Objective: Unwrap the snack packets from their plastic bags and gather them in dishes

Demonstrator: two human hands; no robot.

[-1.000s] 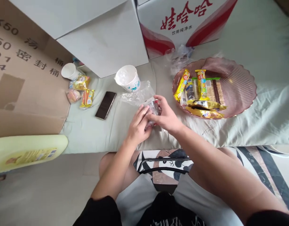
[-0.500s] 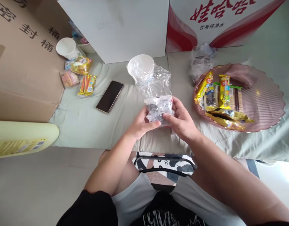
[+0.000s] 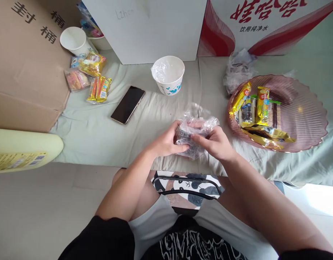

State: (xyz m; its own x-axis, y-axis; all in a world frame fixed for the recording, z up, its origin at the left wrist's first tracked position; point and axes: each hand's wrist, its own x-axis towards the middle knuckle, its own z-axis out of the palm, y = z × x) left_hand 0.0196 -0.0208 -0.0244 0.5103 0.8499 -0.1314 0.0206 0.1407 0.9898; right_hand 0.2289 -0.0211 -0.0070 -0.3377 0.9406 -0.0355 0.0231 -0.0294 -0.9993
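A crumpled clear plastic bag [image 3: 195, 146] is bunched up between my two hands, low over the front part of the cloth. My left hand [image 3: 169, 141] closes on its left side, thumb lying across the front. My right hand [image 3: 216, 142] grips the right side, its thumb pressed into the folds. The bag partly hides the fingers of both hands, and I cannot make out whether anything is inside. Beyond the hands stands a white paper cup [image 3: 174, 83] with blue marks, upright, clear film showing inside its mouth.
To the right, a pink ribbed bowl [image 3: 304, 108] holds several wrapped snacks, with a crumpled plastic bag [image 3: 238, 70] behind it. A phone [image 3: 128, 104] lies left of centre. Wrapped snacks [image 3: 99, 88] and another cup [image 3: 75, 40] sit by the cardboard box [image 3: 28, 76]. White boxes stand behind.
The clear plastic, earlier stretched out towards the paper cup, is now gathered into a bundle between my hands. The cup's front now shows uncovered. The view has shifted slightly.
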